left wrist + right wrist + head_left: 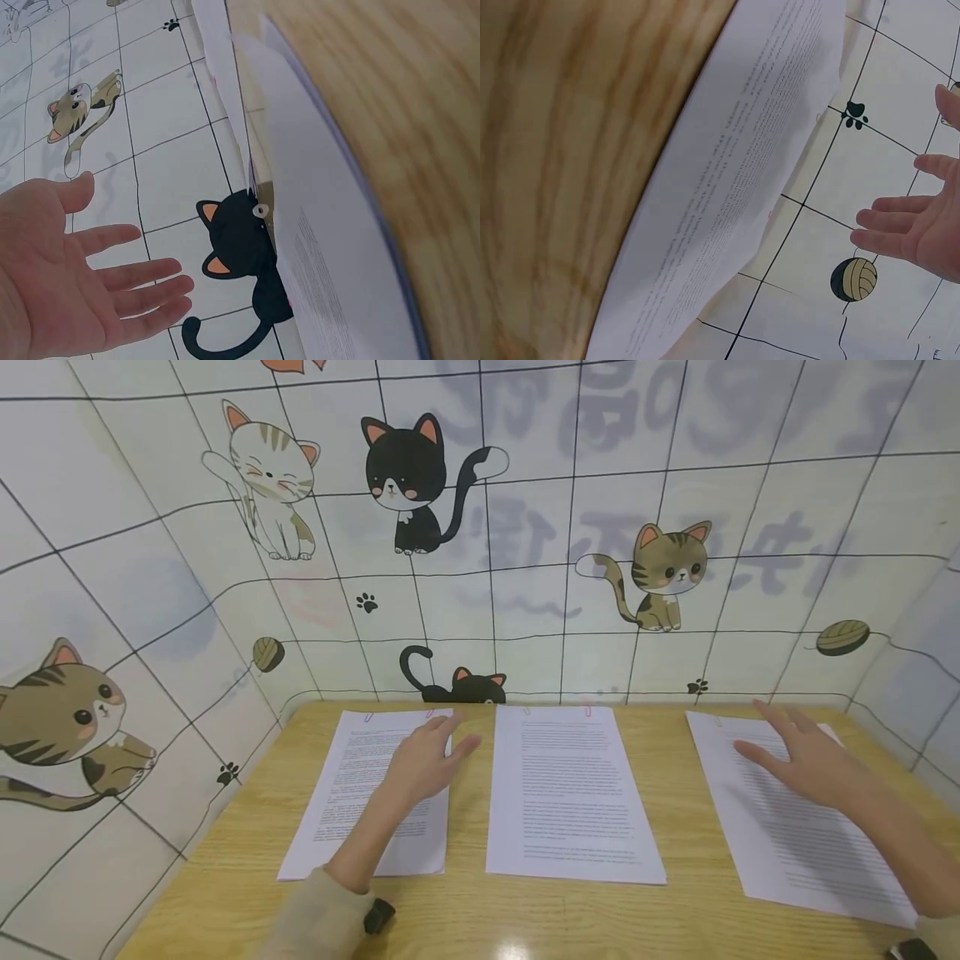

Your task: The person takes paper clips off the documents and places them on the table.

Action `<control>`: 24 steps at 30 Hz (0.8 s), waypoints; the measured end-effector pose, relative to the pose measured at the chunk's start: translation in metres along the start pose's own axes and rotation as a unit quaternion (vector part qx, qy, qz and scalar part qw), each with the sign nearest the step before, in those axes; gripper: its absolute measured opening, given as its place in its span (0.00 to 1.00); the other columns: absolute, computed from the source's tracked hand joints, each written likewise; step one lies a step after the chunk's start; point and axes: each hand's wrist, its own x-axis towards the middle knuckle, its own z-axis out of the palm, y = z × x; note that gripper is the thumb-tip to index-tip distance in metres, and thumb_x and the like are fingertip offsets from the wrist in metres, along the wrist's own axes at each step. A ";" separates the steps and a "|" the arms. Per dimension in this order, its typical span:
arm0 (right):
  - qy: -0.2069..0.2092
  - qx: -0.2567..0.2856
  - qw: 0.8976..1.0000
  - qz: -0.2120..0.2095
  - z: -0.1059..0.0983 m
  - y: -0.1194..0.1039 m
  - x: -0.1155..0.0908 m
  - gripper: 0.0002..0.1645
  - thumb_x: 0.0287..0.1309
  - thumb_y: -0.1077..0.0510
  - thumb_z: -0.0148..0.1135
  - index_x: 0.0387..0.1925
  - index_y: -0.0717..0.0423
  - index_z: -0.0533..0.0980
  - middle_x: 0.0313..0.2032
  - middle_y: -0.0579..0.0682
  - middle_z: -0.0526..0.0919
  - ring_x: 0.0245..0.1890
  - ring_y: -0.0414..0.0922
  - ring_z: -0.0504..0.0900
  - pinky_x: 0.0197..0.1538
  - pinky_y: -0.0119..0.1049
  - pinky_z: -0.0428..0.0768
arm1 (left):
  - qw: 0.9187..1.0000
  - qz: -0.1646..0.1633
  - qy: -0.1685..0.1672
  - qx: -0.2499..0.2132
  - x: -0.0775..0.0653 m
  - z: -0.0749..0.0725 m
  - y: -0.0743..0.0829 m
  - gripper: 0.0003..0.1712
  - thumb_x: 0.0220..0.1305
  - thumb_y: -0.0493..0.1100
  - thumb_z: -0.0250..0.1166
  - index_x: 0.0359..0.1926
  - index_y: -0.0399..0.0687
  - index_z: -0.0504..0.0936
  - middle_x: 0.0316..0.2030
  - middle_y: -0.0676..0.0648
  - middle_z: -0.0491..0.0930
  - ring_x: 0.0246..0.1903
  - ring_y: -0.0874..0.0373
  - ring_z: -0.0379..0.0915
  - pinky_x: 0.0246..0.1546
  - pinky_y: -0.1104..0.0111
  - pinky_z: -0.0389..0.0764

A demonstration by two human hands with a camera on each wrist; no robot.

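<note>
Three stacks of printed paper lie side by side on the wooden table. Over the upper right part of the left stack [352,785] hovers my left hand [423,762], fingers stretched out and palm bare in the left wrist view. The middle stack [573,793] lies between my hands, with a red paper clip [588,712] on its top edge. My right hand [810,767] is held above the right stack [817,868], casting a shadow on the page. Its fingers are extended and apart, and the right wrist view shows nothing in them.
The wooden table [577,918] ends at a wall [525,602] covered with a grid and cartoon cats. Side walls close in on the left and right. Beige sleeves [318,918] and dark straps [378,916] sit at the wrists.
</note>
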 end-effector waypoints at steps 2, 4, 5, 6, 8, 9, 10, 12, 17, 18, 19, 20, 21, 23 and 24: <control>-0.001 0.008 1.000 0.001 0.000 0.004 -0.001 0.53 0.72 0.36 0.53 0.77 0.67 0.43 0.67 0.84 0.51 0.63 0.83 0.52 0.56 0.80 0.53 | 1.000 0.002 -0.003 -0.018 0.002 0.002 0.004 0.37 0.75 0.63 0.52 0.72 0.43 0.68 0.67 0.36 0.71 0.66 0.39 0.67 0.63 0.44 0.68; 0.001 0.015 1.000 0.003 0.000 0.009 -0.001 0.53 0.72 0.37 0.54 0.76 0.69 0.44 0.67 0.83 0.53 0.64 0.82 0.51 0.57 0.79 0.53 | 0.999 0.001 -0.008 -0.038 0.004 0.004 0.008 0.38 0.75 0.62 0.53 0.73 0.41 0.66 0.67 0.35 0.71 0.67 0.40 0.66 0.63 0.45 0.68; 0.002 0.018 1.000 0.005 0.000 0.011 -0.001 0.54 0.72 0.37 0.54 0.76 0.71 0.44 0.66 0.83 0.53 0.64 0.82 0.51 0.57 0.78 0.54 | 0.999 0.002 -0.008 -0.048 0.005 0.005 0.010 0.38 0.76 0.61 0.54 0.73 0.39 0.65 0.67 0.35 0.70 0.67 0.40 0.65 0.64 0.45 0.68; 0.001 0.020 1.000 0.008 0.000 0.013 -0.001 0.54 0.72 0.37 0.53 0.76 0.71 0.44 0.66 0.83 0.54 0.64 0.82 0.52 0.57 0.78 0.54 | 0.998 0.002 -0.010 -0.059 0.006 0.006 0.013 0.38 0.75 0.60 0.54 0.73 0.39 0.65 0.67 0.35 0.70 0.68 0.40 0.65 0.64 0.45 0.67; -0.001 0.024 1.000 0.011 0.000 0.017 -0.001 0.53 0.73 0.38 0.53 0.75 0.73 0.44 0.66 0.83 0.55 0.63 0.82 0.53 0.57 0.78 0.55 | 0.997 0.003 -0.014 -0.080 0.008 0.008 0.017 0.38 0.75 0.59 0.55 0.74 0.38 0.64 0.68 0.36 0.70 0.68 0.40 0.64 0.65 0.45 0.67; -0.006 0.029 0.999 0.013 0.000 0.019 -0.001 0.53 0.73 0.38 0.52 0.75 0.73 0.44 0.66 0.84 0.55 0.62 0.82 0.53 0.57 0.78 0.55 | 0.996 0.004 -0.017 -0.089 0.008 0.009 0.020 0.37 0.76 0.58 0.56 0.74 0.38 0.64 0.68 0.36 0.69 0.69 0.40 0.63 0.65 0.46 0.66; -0.010 0.031 0.999 0.015 0.000 0.021 -0.001 0.52 0.74 0.38 0.51 0.75 0.73 0.43 0.65 0.85 0.55 0.62 0.83 0.54 0.56 0.78 0.55 | 0.995 0.005 -0.020 -0.099 0.009 0.010 0.022 0.36 0.76 0.57 0.56 0.73 0.38 0.64 0.68 0.36 0.70 0.68 0.40 0.64 0.65 0.46 0.67; -0.018 0.040 0.999 0.015 -0.001 0.025 -0.001 0.51 0.75 0.39 0.49 0.75 0.73 0.42 0.64 0.86 0.56 0.60 0.83 0.56 0.55 0.78 0.57 | 0.992 0.006 -0.030 -0.118 0.010 0.014 0.027 0.35 0.75 0.56 0.56 0.73 0.40 0.65 0.67 0.38 0.71 0.67 0.41 0.66 0.64 0.46 0.68; -0.026 0.045 0.998 0.032 -0.004 0.036 -0.005 0.51 0.77 0.40 0.45 0.72 0.80 0.41 0.61 0.88 0.55 0.58 0.83 0.58 0.54 0.76 0.60 | 0.987 0.006 -0.052 -0.153 0.015 0.024 0.042 0.33 0.75 0.53 0.57 0.72 0.40 0.66 0.65 0.38 0.73 0.63 0.43 0.71 0.61 0.48 0.72; -0.028 0.040 0.998 0.040 -0.004 0.039 -0.006 0.51 0.77 0.39 0.44 0.71 0.81 0.41 0.61 0.89 0.55 0.58 0.83 0.58 0.55 0.76 0.60 | 0.986 0.006 -0.055 -0.157 0.016 0.025 0.046 0.33 0.75 0.53 0.57 0.72 0.39 0.66 0.64 0.36 0.74 0.62 0.43 0.72 0.60 0.48 0.73; -0.030 0.038 0.998 0.047 -0.005 0.041 -0.007 0.52 0.77 0.39 0.43 0.71 0.83 0.40 0.61 0.89 0.54 0.58 0.84 0.58 0.55 0.76 0.60 | 0.986 0.008 -0.058 -0.157 0.017 0.027 0.050 0.32 0.75 0.52 0.57 0.71 0.38 0.66 0.63 0.36 0.74 0.61 0.43 0.73 0.59 0.49 0.74; -0.030 0.031 0.998 0.053 -0.005 0.044 -0.008 0.52 0.77 0.39 0.43 0.70 0.83 0.41 0.61 0.89 0.54 0.58 0.84 0.58 0.55 0.76 0.60 | 0.985 0.009 -0.063 -0.159 0.018 0.029 0.053 0.32 0.75 0.51 0.57 0.71 0.39 0.67 0.62 0.36 0.75 0.60 0.43 0.73 0.58 0.50 0.74; -0.030 0.022 0.997 0.061 -0.004 0.047 -0.009 0.53 0.77 0.38 0.42 0.70 0.84 0.41 0.60 0.89 0.55 0.57 0.84 0.58 0.55 0.76 0.60 | 0.985 0.012 -0.067 -0.159 0.019 0.031 0.057 0.31 0.75 0.51 0.57 0.71 0.39 0.67 0.62 0.36 0.75 0.60 0.43 0.74 0.57 0.50 0.75; -0.030 0.010 0.997 0.072 -0.004 0.052 -0.013 0.54 0.76 0.37 0.42 0.69 0.85 0.41 0.60 0.90 0.55 0.57 0.85 0.58 0.55 0.77 0.61 | 0.985 0.018 -0.074 -0.157 0.020 0.035 0.063 0.30 0.75 0.50 0.58 0.70 0.38 0.68 0.61 0.36 0.76 0.58 0.44 0.75 0.56 0.52 0.76; -0.031 0.010 0.997 0.076 -0.004 0.054 -0.014 0.54 0.76 0.37 0.42 0.69 0.86 0.41 0.59 0.90 0.54 0.57 0.85 0.57 0.56 0.77 0.60 | 0.985 0.021 -0.077 -0.154 0.021 0.038 0.066 0.30 0.75 0.50 0.58 0.69 0.39 0.68 0.60 0.37 0.77 0.57 0.45 0.76 0.55 0.53 0.77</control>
